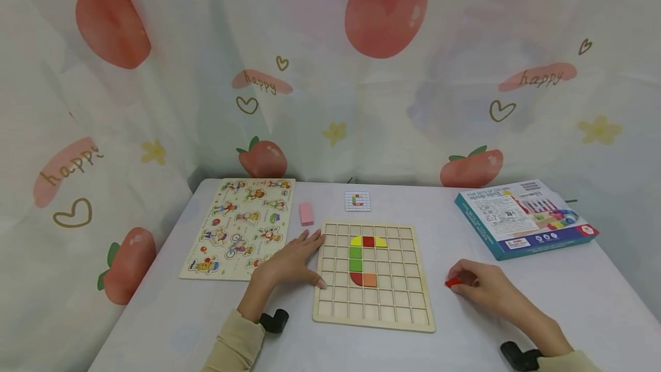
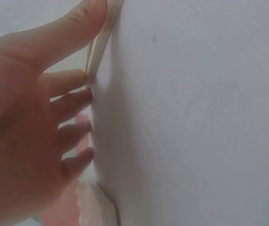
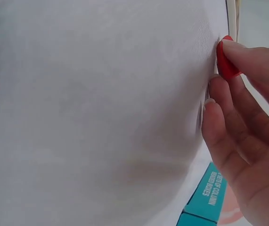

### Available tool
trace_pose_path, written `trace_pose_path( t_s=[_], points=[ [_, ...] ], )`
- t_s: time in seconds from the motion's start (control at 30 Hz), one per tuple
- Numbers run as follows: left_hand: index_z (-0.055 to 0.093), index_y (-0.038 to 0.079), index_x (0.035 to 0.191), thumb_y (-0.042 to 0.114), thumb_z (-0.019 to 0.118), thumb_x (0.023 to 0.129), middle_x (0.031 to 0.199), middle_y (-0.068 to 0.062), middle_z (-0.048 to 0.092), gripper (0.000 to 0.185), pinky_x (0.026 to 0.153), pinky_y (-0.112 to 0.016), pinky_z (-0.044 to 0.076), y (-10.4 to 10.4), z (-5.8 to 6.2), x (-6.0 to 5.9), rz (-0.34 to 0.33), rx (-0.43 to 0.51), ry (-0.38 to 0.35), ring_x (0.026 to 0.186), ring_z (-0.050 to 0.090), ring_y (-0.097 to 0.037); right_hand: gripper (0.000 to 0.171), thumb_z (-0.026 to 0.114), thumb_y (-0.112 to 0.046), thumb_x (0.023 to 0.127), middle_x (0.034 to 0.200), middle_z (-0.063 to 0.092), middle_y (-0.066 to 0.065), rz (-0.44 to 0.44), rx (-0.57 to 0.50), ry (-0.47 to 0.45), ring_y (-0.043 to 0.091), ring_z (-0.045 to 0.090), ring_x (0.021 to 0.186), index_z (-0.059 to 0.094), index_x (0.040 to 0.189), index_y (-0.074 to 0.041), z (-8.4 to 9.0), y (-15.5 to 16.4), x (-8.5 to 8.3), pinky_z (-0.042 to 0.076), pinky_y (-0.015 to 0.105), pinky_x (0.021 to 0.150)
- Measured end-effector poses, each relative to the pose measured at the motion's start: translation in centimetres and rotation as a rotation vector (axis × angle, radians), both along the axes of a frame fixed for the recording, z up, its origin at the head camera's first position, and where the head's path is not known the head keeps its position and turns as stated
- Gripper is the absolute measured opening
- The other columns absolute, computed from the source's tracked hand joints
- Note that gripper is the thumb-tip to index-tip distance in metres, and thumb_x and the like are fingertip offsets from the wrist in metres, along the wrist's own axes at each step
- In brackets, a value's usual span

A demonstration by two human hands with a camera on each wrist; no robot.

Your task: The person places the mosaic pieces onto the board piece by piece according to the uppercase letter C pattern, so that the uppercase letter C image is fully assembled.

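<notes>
Tablecloth (image 1: 181,314), white (strawberry curtain (image 1: 387,10) behind), fills the lower frame; left hand (image 1: 289,260) flat beside grid board (image 1: 373,317), right hand (image 1: 480,286) pinching red piece (image 1: 452,282).

The white worktop (image 1: 465,326) carries a wooden grid board (image 1: 373,312) near its front edge, a character puzzle board (image 1: 242,228) at the left edge, a pink block (image 1: 306,213), a small pattern card (image 1: 357,201) and a blue box (image 1: 524,217) toward the right edge.
</notes>
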State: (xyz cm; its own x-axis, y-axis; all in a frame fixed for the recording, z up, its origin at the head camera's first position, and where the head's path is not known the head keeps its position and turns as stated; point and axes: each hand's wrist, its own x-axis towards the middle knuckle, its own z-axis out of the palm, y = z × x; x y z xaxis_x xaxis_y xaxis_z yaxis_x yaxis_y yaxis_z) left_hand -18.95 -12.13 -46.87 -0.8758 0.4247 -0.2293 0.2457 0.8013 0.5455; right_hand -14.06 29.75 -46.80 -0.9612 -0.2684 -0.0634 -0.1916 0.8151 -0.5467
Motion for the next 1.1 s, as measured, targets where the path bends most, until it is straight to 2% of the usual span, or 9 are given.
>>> trace_pose_path(
  t_s=[0.17, 0.43, 0.67, 0.9, 1.1],
  points=[
    [0.034, 0.017, 0.162, 0.042, 0.091, 0.075, 0.172, -0.001, 0.024, 0.107, 0.124, -0.063, 0.022, 0.0, 0.0, 0.1, -0.002, 0.005, -0.003, 0.16, 0.013, -0.035, 0.016, 0.078, -0.008, 0.089, 0.093, 0.07, -0.005, -0.004, -0.007, 0.026, 0.009, 0.055, 0.079, 0.073, 0.102, -0.015, 0.1, -0.5, 0.0, 0.051, 0.019, 0.068],
    [0.034, 0.017, 0.162, 0.042, 0.09, 0.076, 0.172, -0.001, 0.024, 0.107, 0.124, -0.063, 0.022, 0.1, 0.0, 0.2, 0.001, 0.0, -0.006, 0.16, 0.013, -0.035, 0.018, 0.073, -0.004, 0.092, 0.091, 0.072, -0.001, 0.01, -0.125, -0.043, 0.008, 0.061, 0.071, 0.072, 0.109, -0.008, 0.8, -1.5, -0.2, 0.054, 0.02, 0.062],
    [0.033, 0.017, 0.162, 0.042, 0.09, 0.076, 0.172, 0.0, 0.023, 0.107, 0.125, -0.063, 0.022, 0.1, -0.1, 0.1, 0.007, -0.006, -0.01, 0.16, 0.013, -0.035, 0.023, 0.073, -0.005, 0.092, 0.103, 0.074, 0.001, 0.063, -0.107, -0.009, 0.009, 0.063, 0.082, 0.071, 0.114, -0.008, 1.3, -2.7, -0.6, 0.057, 0.019, 0.071],
    [0.033, 0.018, 0.163, 0.042, 0.09, 0.076, 0.172, 0.0, 0.023, 0.107, 0.125, -0.062, 0.022, 0.0, -0.2, 0.0, 0.014, -0.013, -0.019, 0.16, 0.013, -0.034, 0.017, 0.074, -0.008, 0.093, 0.1, 0.073, -0.001, 0.072, -0.169, -0.04, 0.011, 0.064, 0.082, 0.072, 0.11, -0.01, 1.2, -4.3, -1.0, 0.057, 0.018, 0.072],
    [0.033, 0.017, 0.163, 0.043, 0.09, 0.076, 0.172, 0.0, 0.022, 0.108, 0.125, -0.061, 0.022, 0.0, -0.1, 0.0, 0.008, -0.007, -0.022, 0.16, 0.012, -0.034, 0.016, 0.073, -0.006, 0.093, 0.099, 0.074, 0.0, 0.054, -0.195, -0.028, 0.012, 0.068, 0.082, 0.073, 0.109, -0.008, 1.0, -5.3, -1.3, 0.057, 0.016, 0.073]
  ],
)
